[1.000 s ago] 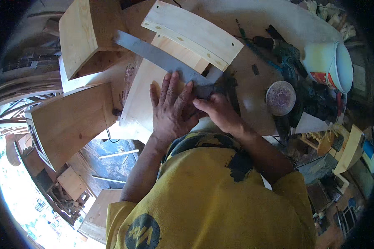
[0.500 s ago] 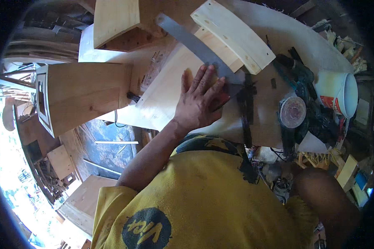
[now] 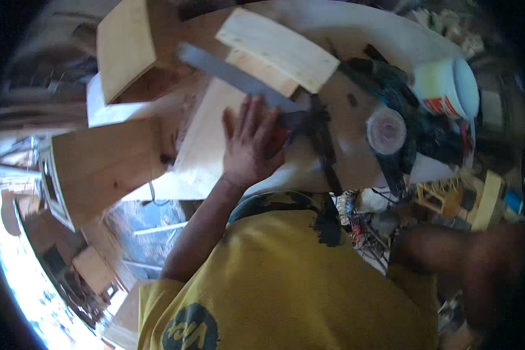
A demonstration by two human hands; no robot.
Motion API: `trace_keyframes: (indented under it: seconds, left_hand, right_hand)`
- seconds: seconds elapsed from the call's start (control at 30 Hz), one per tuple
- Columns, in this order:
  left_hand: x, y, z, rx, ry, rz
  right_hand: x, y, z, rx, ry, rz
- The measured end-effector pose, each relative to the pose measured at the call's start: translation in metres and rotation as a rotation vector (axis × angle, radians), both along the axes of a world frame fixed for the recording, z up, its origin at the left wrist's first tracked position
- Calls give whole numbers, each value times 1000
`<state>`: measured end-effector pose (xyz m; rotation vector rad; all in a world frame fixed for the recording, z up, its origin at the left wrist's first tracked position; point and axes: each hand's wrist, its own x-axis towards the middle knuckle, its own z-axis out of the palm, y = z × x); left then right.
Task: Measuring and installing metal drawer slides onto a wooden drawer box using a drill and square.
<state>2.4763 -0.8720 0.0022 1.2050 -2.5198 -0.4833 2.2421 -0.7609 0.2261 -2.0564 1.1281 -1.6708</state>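
Observation:
My left hand (image 3: 251,143) lies on a pale wooden board (image 3: 204,125) on the worktable, fingers stretched out and slightly apart. Its fingertips reach the lower edge of a long grey metal blade (image 3: 224,71) that looks like a saw's. Beside my thumb is a dark red thing, partly covered by the hand; whether it belongs to the blade I cannot tell. Beyond the blade stands a narrow pale wooden piece (image 3: 280,49) with small holes along it. My right arm (image 3: 437,251) is bent at the lower right, blurred, and its hand does not show.
Right of the board lie dark straps or strips (image 3: 324,146) and a dark power tool with a round disc (image 3: 386,130). A white bucket (image 3: 434,87) stands at the right edge. Wooden boxes (image 3: 105,166) stand at left; offcuts (image 3: 487,201) lie lower right.
The whole view has shifted, so the table things appear further left, and it is blurred. My left hand stays on the board by the blade. My right arm has swung outward to the right.

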Motion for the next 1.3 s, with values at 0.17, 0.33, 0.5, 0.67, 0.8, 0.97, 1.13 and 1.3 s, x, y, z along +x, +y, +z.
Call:
trace_keyframes:
  seconds: [0.17,0.33,0.5,0.67,0.8,0.97,1.13,1.3]
  left_hand:
    - [-2,0,-1,-28,-46,30]
    - [-5,-1,-7,-65,-33,-12]
    - [-4,1,-5,-81,-59,-20]
    - [-2,1,-6,-106,-81,-39]
    - [-1,1,-9,-108,-45,-36]
    - [-1,3,-6,-92,-79,17]
    - [1,2,2,-45,-28,43]
    - [3,1,5,-19,17,58]
  right_hand:
    - [-48,73,-194,1220,87,15]
    - [-5,263,-411,1783,-107,-5]
    - [42,298,-448,1352,-386,-186]
    - [31,205,-382,1405,126,-63]
    - [4,120,-311,1096,62,-287]
    - [-7,-37,-290,575,333,-369]
    - [-34,-110,-311,720,923,-230]
    - [-44,-122,-327,647,1170,-257]
